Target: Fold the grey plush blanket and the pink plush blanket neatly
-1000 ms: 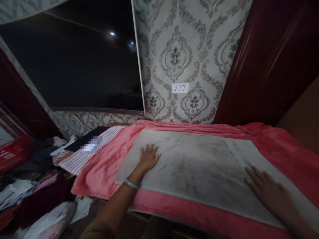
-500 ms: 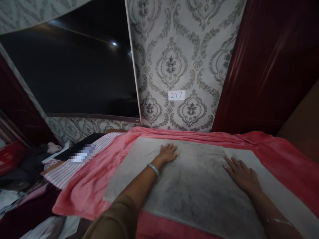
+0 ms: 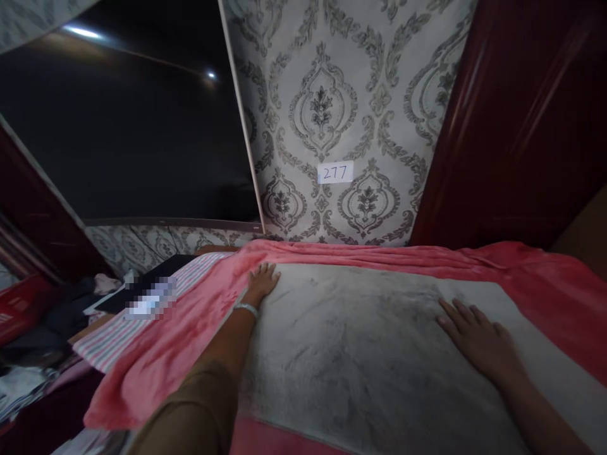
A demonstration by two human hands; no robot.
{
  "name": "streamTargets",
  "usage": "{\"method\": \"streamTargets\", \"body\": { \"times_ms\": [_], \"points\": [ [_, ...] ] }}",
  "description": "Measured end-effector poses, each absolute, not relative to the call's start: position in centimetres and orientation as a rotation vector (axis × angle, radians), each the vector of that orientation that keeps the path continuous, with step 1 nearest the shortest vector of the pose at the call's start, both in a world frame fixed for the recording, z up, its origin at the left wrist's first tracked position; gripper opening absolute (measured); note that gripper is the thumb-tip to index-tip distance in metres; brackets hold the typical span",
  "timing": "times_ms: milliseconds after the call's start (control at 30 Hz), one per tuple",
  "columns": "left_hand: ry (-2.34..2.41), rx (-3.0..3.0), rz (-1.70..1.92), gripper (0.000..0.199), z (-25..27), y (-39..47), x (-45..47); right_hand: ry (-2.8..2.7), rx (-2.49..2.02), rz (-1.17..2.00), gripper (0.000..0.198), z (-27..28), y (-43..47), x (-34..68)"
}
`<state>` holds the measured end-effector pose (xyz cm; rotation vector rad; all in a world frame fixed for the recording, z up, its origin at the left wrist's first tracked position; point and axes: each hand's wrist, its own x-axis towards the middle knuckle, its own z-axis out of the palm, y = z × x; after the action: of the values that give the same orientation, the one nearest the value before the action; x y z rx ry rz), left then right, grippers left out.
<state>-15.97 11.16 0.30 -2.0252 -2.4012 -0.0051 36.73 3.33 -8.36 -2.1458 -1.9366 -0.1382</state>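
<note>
A grey, soft-looking cloth (image 3: 341,335) with darker smudgy shading lies spread flat over a pink-red blanket (image 3: 184,341). My left hand (image 3: 263,281) rests on the cloth's far left corner, fingers stretched out, with a silvery bracelet (image 3: 246,308) at the wrist. On the right part of the cloth, my right hand (image 3: 477,332) lies palm down with its fingers apart. Neither hand holds anything. My left forearm covers much of the cloth's left edge.
A striped cloth (image 3: 102,344), a flat black object (image 3: 137,287) and a blurred-out item (image 3: 150,300) lie left of the blanket. Piled clothes (image 3: 52,328) sit further left. Behind are a large dark TV screen (image 3: 142,139) and a paper label (image 3: 335,172) reading 277.
My left hand has slid left across the cloth to its far left corner. My right hand stays on the right part. The view has shifted slightly closer.
</note>
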Motion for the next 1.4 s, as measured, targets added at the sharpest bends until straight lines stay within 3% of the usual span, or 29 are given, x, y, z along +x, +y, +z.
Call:
{"method": "streamTargets", "body": {
  "times_ms": [200, 367, 600, 933, 1067, 1400],
  "points": [
    [-2.441, -1.945, 0.095, 0.066, 2.7, 10.6, -14.1, -1.916, -2.212, -0.075, 0.067, -6.6, 2.9, 35.5],
    [-2.116, -2.349, 0.069, 0.070, 3.4, 11.1, -2.9, -1.899, -2.258, -0.005, 0.065, -5.4, 2.5, 35.0],
    [-1.632, -2.760, -0.001, 0.070, 0.3, 11.4, 10.8, -1.912, -2.263, 0.032, 0.062, -4.7, 2.3, 34.6],
    [-1.582, -2.703, -0.140, 0.070, -1.5, 11.4, 11.0, -1.841, -2.337, 0.182, 0.064, -2.2, 3.4, 34.0],
    [-1.575, -2.695, -0.157, 0.069, -1.6, 11.4, 11.2, -1.936, -2.224, 0.109, 0.062, -0.6, 6.1, 33.8],
    [-1.647, -2.711, -0.116, 0.068, -1.0, 11.3, 11.4, -1.900, -2.240, 0.130, 0.060, -3.2, 8.7, 34.9]
  ]
}}
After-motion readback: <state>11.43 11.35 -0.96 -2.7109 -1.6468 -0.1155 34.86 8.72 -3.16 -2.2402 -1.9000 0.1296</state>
